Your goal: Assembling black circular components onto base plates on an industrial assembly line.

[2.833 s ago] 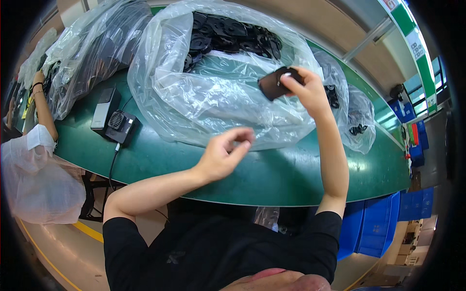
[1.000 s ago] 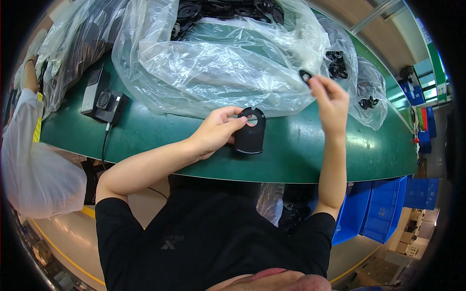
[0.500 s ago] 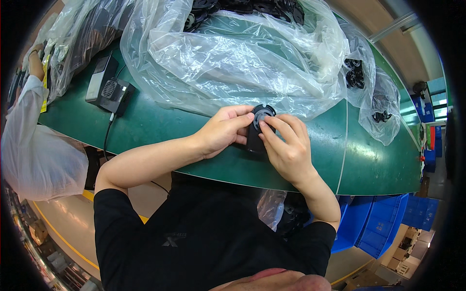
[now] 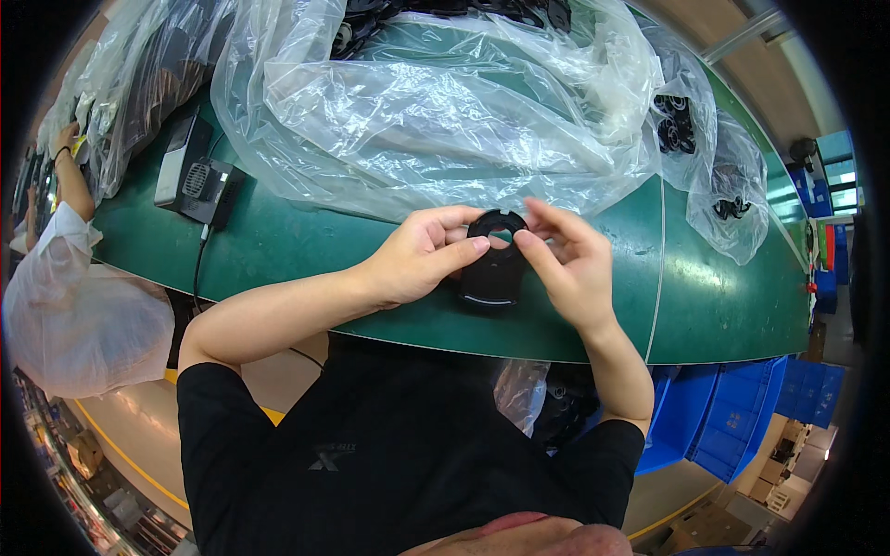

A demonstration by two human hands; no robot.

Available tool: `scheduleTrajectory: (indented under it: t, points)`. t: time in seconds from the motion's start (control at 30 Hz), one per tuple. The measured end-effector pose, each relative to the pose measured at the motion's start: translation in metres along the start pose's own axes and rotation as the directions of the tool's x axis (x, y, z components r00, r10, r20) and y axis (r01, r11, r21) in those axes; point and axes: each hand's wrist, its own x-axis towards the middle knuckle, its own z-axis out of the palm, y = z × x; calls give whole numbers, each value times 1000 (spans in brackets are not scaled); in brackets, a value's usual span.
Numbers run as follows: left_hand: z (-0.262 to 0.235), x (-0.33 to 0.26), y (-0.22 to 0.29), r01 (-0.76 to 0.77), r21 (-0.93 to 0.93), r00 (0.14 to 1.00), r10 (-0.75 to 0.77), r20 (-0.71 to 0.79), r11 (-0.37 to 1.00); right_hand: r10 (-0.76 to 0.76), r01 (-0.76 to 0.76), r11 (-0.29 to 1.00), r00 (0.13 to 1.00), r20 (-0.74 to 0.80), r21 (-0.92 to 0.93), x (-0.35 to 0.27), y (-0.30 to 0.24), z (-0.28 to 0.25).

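A black plastic part (image 4: 491, 282), with a flat rounded body and a notched ring around a round hole at its top, is held above the green table (image 4: 593, 320). My left hand (image 4: 419, 252) grips the ring's left side, thumb on its face and fingers behind. On the right side, my right hand (image 4: 577, 264) pinches the ring's edge with the thumb in front; some of its fingertips are hidden behind the part. Green shows through the upper part of the hole. A pale curved line runs along the part's lower edge.
A large clear plastic bag (image 4: 436, 120) with black parts (image 4: 445, 7) lies beyond my hands. Smaller bags with black pieces (image 4: 675, 125) sit at right. A black-and-grey corded device (image 4: 199, 176) stands at left, near a co-worker's sleeve (image 4: 69, 246). Blue bins (image 4: 732, 417) are below the table's right edge.
The part now faces me more and its hole is see-through; the grey round piece in the ring is no longer visible. My right hand has shifted from the ring's middle to its right edge.
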Motion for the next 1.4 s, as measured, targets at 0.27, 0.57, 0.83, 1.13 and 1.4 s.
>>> scheduleTrajectory:
  t: [0.27, 0.57, 0.83, 1.13, 1.4]
  points:
    - [1, 0, -5, 109, 42, 990, -105, -92, 993, 306, -358, 910, 920, 246, 207, 5, -3, -5]
    - [2, -4, -4, 147, -7, 983, -147, -111, 989, 103, -110, 994, 929, -354, 0, 20, 16, -141]
    - [8, 8, -9, 200, 81, 974, -190, -121, 976, -55, -650, 372, 697, -715, -662, 44, 142, -350]
    - [4, 6, -10, 224, 98, 972, -214, -101, 970, 6, -650, 377, 715, -700, -661, 60, 160, -355]
    - [5, 5, -8, 225, 124, 973, -215, -84, 967, -296, -448, 653, 592, -750, -611, 36, 128, -326]
